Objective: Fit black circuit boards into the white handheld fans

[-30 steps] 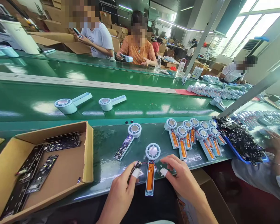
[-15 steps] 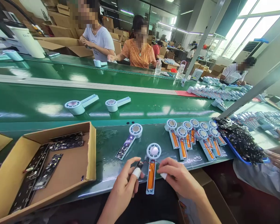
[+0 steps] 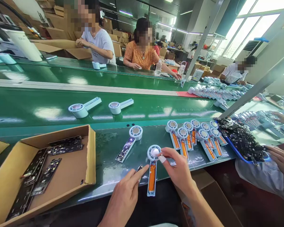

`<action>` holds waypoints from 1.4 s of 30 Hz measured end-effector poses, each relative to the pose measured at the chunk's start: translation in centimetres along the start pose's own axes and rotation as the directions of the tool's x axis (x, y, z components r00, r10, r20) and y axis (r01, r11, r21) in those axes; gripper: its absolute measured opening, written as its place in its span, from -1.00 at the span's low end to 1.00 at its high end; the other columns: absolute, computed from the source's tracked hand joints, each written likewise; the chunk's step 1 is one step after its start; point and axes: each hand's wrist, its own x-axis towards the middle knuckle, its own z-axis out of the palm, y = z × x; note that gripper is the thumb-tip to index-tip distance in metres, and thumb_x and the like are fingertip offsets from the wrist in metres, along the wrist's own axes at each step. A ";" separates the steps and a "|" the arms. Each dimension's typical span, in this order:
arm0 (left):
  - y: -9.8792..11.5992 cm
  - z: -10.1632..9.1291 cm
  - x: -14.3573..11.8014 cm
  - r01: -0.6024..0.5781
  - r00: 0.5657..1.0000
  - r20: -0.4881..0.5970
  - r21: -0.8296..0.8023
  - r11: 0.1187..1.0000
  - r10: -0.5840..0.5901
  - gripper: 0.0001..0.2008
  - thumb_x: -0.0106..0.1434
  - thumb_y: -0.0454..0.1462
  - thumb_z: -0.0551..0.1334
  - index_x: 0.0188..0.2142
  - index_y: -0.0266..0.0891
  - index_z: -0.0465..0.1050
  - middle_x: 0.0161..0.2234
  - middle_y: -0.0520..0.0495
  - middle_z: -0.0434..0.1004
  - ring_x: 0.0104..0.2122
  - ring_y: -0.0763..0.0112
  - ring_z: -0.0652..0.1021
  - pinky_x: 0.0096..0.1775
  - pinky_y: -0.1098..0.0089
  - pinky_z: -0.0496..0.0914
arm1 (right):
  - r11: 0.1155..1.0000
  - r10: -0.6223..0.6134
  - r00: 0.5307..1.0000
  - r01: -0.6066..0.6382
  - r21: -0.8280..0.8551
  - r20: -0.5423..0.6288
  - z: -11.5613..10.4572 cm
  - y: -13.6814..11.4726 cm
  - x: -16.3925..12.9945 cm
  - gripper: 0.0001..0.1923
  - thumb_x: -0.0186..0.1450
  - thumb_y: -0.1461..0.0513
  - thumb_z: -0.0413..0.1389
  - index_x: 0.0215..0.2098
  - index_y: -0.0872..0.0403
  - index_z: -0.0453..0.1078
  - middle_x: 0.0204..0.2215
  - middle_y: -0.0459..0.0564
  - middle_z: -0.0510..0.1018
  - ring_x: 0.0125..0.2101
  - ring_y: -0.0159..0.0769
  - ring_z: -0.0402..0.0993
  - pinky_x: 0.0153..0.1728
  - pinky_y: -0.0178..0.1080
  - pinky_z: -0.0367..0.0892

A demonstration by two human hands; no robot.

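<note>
Head view: far left on the green table (image 3: pixel 113 176), sat an open cardboard box (image 3: pixel 68 167) holding dark circuit strips (image 3: pixel 41 176) laid loosely along its floor. Beyond it, on the glossy conveyor belt (image 3: pixel 38 104), lay two closed pale-blue handheld fans (image 3: pixel 84 108), side by side but apart. Nearer, on the table, rested a half-built fan with a circuit board in its handle (image 3: pixel 130 142), tilted, round head away from the wearer. Just beside it reached the left hand (image 3: pixel 125 197), forefinger stretched out, tip touching a small dark circuit board (image 3: pixel 139 168) joined by thin wires; whether pinched or merely pressed could not be told. Immediately right lay the open fan shell (image 3: pixel 152 171), upright along the table edge, an orange battery in its handle. Over its round head hovered the right hand (image 3: pixel 178 171), taped fingertip touching the rim, fingers curled loosely, not closed on anything that could be made out. Farther right stood a tight cluster of similar open shells with orange batteries (image 3: pixel 195 138), overlapping one another. Past these sat a blue tray heaped with dark circuit boards (image 3: pixel 243 140), and at the far right edge showed a co-worker's hand (image 3: pixel 282 162) near that tray.
</note>
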 end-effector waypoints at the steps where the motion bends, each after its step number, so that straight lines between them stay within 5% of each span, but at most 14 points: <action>1: -0.1 0.2 0.0 0.007 0.999 -0.039 -0.035 0.999 -0.009 -0.51 0.32 -0.26 -0.05 0.09 -0.07 0.53 -0.33 -0.09 0.63 -0.38 0.26 0.63 -0.30 0.32 0.50 | 0.998 0.024 1.000 -0.025 0.053 0.008 0.7 -0.3 0.4 -0.87 0.35 0.24 0.12 -0.14 0.04 0.47 -0.32 -0.03 0.68 -0.33 -0.27 0.64 -0.30 -0.30 0.52; 4: -0.4 0.8 -0.1 0.074 0.984 -0.149 -0.149 0.986 -0.096 -0.65 0.34 -0.20 -0.01 -0.04 -0.11 0.49 -0.31 -0.06 0.64 -0.38 0.26 0.62 -0.29 0.32 0.49 | 0.996 0.016 0.995 -0.024 0.089 0.095 2.1 -1.2 1.1 -0.93 0.32 0.25 0.15 -0.27 0.04 0.49 -0.42 -0.08 0.62 -0.42 -0.34 0.56 -0.36 -0.34 0.47; 8: 0.2 1.0 -0.3 0.164 0.973 -0.113 -0.280 0.946 -0.202 -0.79 0.33 -0.18 0.02 -0.23 -0.12 0.42 -0.45 0.03 0.54 -0.54 0.36 0.49 -0.45 0.41 0.38 | 0.982 -0.163 0.957 0.136 0.128 0.240 2.3 -1.7 1.1 -0.80 0.35 0.34 0.09 -0.19 0.03 0.56 -0.31 -0.03 0.64 -0.27 -0.30 0.56 -0.20 -0.27 0.45; 12: 1.5 0.8 -0.4 0.224 0.951 -0.098 -0.433 0.873 -0.293 -0.74 0.36 -0.18 -0.03 -0.16 -0.13 0.40 -0.49 0.08 0.46 -0.63 0.43 0.36 -0.53 0.43 0.30 | 0.991 -0.114 0.960 0.092 0.094 0.254 1.8 -1.6 0.8 -0.77 0.37 0.36 0.09 -0.14 0.00 0.56 -0.31 -0.04 0.65 -0.26 -0.28 0.55 -0.21 -0.26 0.43; 17: 1.0 0.8 0.0 0.173 0.972 -0.076 -0.417 0.892 -0.224 -0.66 0.37 -0.04 0.04 -0.08 -0.16 0.45 -0.66 0.17 0.24 -0.65 0.39 0.32 -0.54 0.42 0.25 | 0.994 -0.104 0.955 0.107 0.004 0.278 1.9 -1.7 0.3 -0.80 0.38 0.36 0.10 -0.13 0.01 0.52 -0.31 -0.04 0.62 -0.26 -0.27 0.52 -0.23 -0.27 0.43; 25: 0.3 1.6 0.1 0.155 0.975 -0.086 -0.387 0.909 -0.203 -0.65 0.40 0.01 0.03 -0.28 -0.15 0.42 -0.69 0.20 0.17 -0.66 0.43 0.27 -0.54 0.44 0.21 | 0.885 -0.372 0.879 0.433 -0.172 0.297 2.2 -1.2 -0.3 -0.77 0.44 0.40 -0.01 -0.12 0.09 0.47 -0.28 0.06 0.51 -0.29 -0.24 0.36 -0.28 -0.24 0.41; 32: 1.3 1.9 -0.4 0.223 0.940 -0.118 -0.496 0.839 -0.320 -0.63 0.40 -0.07 0.03 0.11 -0.15 0.27 -0.52 0.14 0.46 -0.64 0.44 0.41 -0.54 0.43 0.34 | 0.840 -0.364 0.909 0.415 -0.350 0.203 2.5 -1.3 0.1 -0.76 0.43 0.41 -0.03 -0.21 0.08 0.46 -0.34 0.03 0.48 -0.35 -0.24 0.32 -0.34 -0.23 0.35; 37: 0.3 2.1 -0.6 0.118 0.971 -0.166 -0.294 0.948 -0.172 -0.64 0.41 -0.11 0.02 0.04 -0.22 0.40 -0.54 0.05 0.57 -0.58 0.36 0.57 -0.45 0.37 0.51 | 0.710 -0.381 0.871 0.490 -0.506 0.309 2.2 -2.0 0.5 -0.75 0.41 0.42 -0.03 -0.35 0.09 0.40 -0.40 0.00 0.43 -0.38 -0.23 0.26 -0.35 -0.20 0.26; 42: 0.1 2.6 -1.0 -0.115 0.937 -0.327 0.043 0.992 0.122 -0.67 0.42 -0.26 0.02 0.05 -0.26 0.44 -0.18 -0.20 0.72 -0.30 0.25 0.72 -0.25 0.33 0.61 | 0.611 -0.412 0.827 0.562 -0.557 0.382 2.2 -2.0 0.6 -0.74 0.37 0.45 -0.02 -0.43 0.08 0.32 -0.44 -0.02 0.37 -0.41 -0.23 0.21 -0.38 -0.19 0.17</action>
